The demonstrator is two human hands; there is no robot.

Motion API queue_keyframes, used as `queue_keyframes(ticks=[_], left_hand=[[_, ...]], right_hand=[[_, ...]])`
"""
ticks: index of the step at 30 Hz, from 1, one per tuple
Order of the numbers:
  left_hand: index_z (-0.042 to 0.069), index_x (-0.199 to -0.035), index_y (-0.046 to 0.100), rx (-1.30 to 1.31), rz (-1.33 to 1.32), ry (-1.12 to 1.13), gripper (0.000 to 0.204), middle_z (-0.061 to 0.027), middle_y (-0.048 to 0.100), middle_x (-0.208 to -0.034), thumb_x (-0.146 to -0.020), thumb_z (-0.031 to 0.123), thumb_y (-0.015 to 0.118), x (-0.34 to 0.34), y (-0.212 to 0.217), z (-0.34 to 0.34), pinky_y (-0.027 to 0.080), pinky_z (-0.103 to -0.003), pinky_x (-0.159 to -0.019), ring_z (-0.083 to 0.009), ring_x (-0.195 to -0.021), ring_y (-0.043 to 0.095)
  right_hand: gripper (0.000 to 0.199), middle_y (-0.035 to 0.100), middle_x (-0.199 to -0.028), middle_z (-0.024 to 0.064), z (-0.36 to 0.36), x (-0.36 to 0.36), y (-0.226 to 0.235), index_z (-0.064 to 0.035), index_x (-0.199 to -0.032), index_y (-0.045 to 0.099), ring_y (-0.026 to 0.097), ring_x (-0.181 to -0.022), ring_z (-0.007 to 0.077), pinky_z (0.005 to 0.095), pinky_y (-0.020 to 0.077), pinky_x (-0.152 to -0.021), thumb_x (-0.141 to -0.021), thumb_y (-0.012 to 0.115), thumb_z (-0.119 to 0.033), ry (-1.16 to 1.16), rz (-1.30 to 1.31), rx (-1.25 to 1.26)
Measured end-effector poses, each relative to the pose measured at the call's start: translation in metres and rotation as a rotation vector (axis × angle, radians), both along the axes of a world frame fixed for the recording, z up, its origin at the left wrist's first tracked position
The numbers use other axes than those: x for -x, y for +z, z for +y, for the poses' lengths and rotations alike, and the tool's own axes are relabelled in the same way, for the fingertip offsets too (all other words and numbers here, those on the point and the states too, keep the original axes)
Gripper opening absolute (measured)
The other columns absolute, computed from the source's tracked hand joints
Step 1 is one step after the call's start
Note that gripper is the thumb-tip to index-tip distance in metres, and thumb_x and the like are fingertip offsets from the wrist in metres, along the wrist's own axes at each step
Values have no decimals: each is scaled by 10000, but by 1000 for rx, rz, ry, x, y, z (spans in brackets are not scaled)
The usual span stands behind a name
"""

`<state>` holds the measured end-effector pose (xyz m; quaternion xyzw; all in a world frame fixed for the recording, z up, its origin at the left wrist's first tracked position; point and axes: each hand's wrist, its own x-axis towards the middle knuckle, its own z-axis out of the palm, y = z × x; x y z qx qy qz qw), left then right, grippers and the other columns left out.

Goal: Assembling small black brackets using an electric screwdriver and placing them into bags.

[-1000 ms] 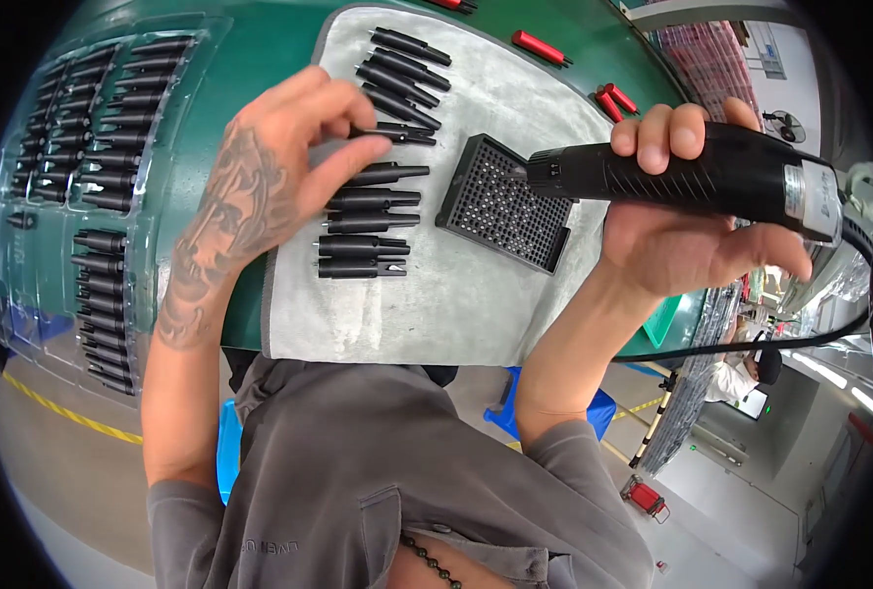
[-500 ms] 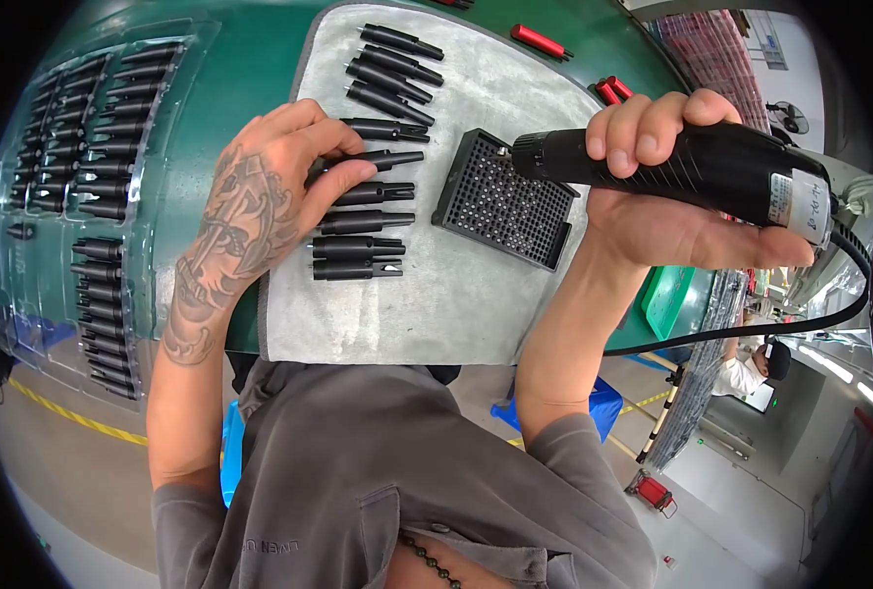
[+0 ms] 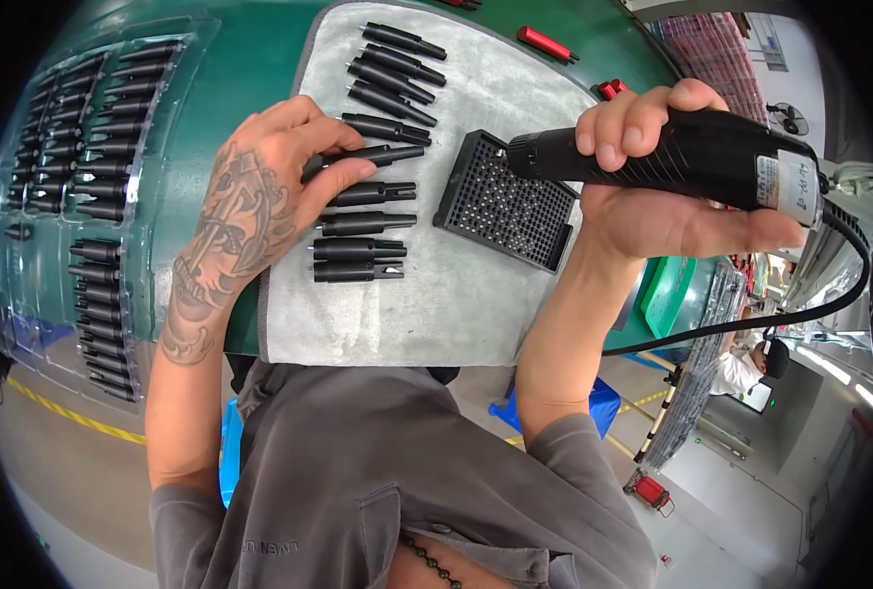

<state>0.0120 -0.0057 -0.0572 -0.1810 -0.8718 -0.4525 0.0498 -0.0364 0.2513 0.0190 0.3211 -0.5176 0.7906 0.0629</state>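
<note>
My right hand (image 3: pixel 653 177) wraps around a black corded electric screwdriver (image 3: pixel 687 162). Its nose points left, at the upper edge of a black perforated screw tray (image 3: pixel 505 201) dotted with small shiny screws. The tool's bit is too small to make out clearly. With thumb and fingers, my left hand (image 3: pixel 277 167) pinches a black tubular part (image 3: pixel 392 154) lying in a column on the grey mat. Above it are several like parts (image 3: pixel 404 39), and below it several more (image 3: pixel 358 248). My left fingers cover that part's left end.
Clear plastic trays (image 3: pixel 147 236) on the left hold many black parts. Red-handled tools (image 3: pixel 545 43) lie beyond the grey mat (image 3: pixel 407 319). A green tray (image 3: pixel 668 299) sits at right, above the tool's black cable (image 3: pixel 741 331). Farther right, another person (image 3: pixel 741 371) is visible.
The screwdriver and my right hand have shifted slightly left, the tool's rear end dropping a little. My left hand keeps its pinch on the black part with barely any movement.
</note>
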Motion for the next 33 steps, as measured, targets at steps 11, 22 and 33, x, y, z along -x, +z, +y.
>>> queue_keyframes(ticks=[11,22,33], left_hand=[[86,-864,718,152,223,41,115,6,568,-811,-832,192,750,1,1,4,434,-273,-733,-150,-734,534],[80,-877,738,64,229,7,147,25,563,-798,-770,155,804,6,-12,0,403,-261,-716,-133,-700,486],[87,-823,727,11,160,6,161,32,547,-784,-724,162,828,7,-18,-2,372,-264,-740,-129,-658,458]], right_hand=[[1166,589,-706,50,0,-2,4,-19,-1118,628,522,-514,153,325,442,-478,-627,325,-1032,42,22,-36],[1146,570,-737,48,-36,-11,34,-22,-1196,576,507,-537,157,336,432,-504,-631,405,-1005,158,158,-150],[1139,576,-751,65,-78,-11,8,-7,-1196,553,529,-565,182,341,440,-512,-630,453,-990,204,31,-48]])
